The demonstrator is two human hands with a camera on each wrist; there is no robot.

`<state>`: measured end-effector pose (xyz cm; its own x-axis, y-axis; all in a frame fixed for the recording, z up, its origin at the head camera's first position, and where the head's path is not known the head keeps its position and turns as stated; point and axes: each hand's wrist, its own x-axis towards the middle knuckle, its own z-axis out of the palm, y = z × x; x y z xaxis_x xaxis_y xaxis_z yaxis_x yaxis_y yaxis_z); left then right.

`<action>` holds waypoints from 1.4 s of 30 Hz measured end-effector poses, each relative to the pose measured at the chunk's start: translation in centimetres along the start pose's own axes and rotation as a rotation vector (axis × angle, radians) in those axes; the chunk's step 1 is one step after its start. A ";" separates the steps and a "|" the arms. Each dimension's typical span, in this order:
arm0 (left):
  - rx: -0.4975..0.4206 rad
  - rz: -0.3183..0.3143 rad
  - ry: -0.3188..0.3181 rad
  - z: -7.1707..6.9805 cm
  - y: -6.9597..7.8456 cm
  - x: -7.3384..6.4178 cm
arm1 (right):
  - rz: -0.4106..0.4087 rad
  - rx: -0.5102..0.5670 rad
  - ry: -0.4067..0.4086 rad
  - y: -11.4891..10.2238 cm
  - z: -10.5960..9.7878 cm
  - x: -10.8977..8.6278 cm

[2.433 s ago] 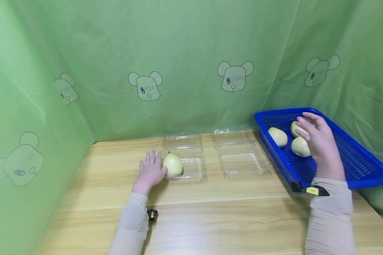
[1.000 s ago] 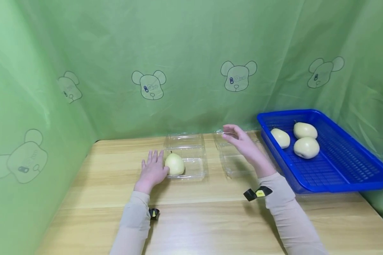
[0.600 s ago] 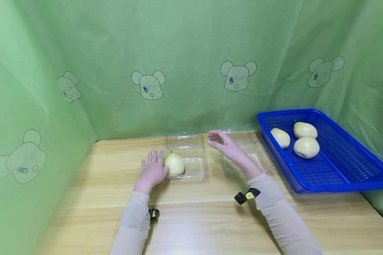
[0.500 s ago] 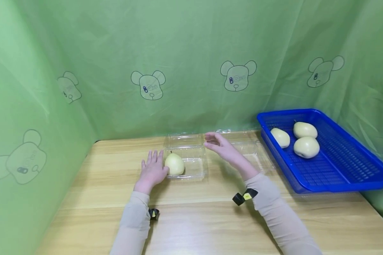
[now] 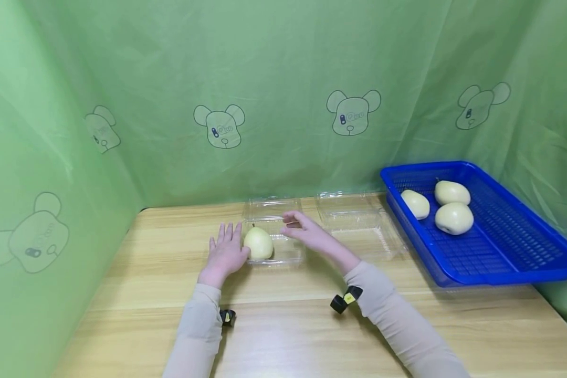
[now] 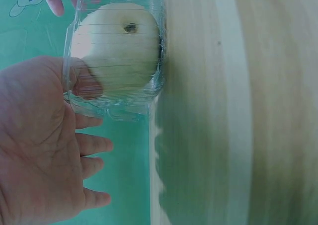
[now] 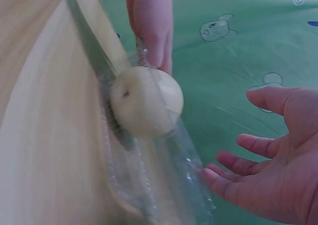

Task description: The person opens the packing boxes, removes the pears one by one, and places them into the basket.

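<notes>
A pale green pear (image 5: 259, 243) sits in the left side of a clear plastic clamshell box (image 5: 290, 251), whose lid lies back behind it. My left hand (image 5: 223, 257) is at the box's left side, fingers spread straight; in the left wrist view its thumb (image 6: 87, 81) reaches over the rim against the pear (image 6: 119, 51). Above the right part of that box is my right hand (image 5: 307, 234), holding nothing, its fingers loosely bent and apart. The right wrist view has this hand (image 7: 278, 160) beside the box, apart from the pear (image 7: 146, 103).
A second clear clamshell box (image 5: 359, 239), lid back, stands to the right on the wooden table (image 5: 274, 325). Beyond it a blue basket (image 5: 510, 231) holds three pears (image 5: 453, 218). Green curtain (image 5: 283, 79) encloses the back and sides.
My right hand has come left from the blue basket, past the second box, and lowered over the first box. My left hand and the pear beside it have stayed in place.
</notes>
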<state>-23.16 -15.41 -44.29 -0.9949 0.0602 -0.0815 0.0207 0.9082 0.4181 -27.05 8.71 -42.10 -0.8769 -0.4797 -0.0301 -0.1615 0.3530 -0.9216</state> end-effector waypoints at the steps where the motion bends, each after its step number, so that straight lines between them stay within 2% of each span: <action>1: -0.003 0.000 0.000 0.0 0.0 0.0 | 0.008 0.001 -0.001 0.1 0.2 0.1; 7: -0.008 -0.002 -0.003 0.0 0.0 0.0 | 0.035 0.020 -0.014 0.5 1.4 0.8; 24: 0.008 -0.001 -0.004 0.0 -0.1 0.1 | -0.007 -0.045 -0.015 1.2 4.0 2.7; 33: 0.013 -0.001 0.001 0.1 -0.1 0.2 | -0.080 -0.068 -0.071 1.3 4.9 3.5; 42: 0.021 -0.003 -0.003 0.1 -0.1 0.2 | -0.141 -0.169 -0.137 1.5 5.4 4.1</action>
<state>-23.32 -15.46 -44.49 -0.9946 0.0590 -0.0852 0.0203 0.9170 0.3984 -28.47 2.93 -45.74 -0.7725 -0.6343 0.0316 -0.3616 0.3984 -0.8429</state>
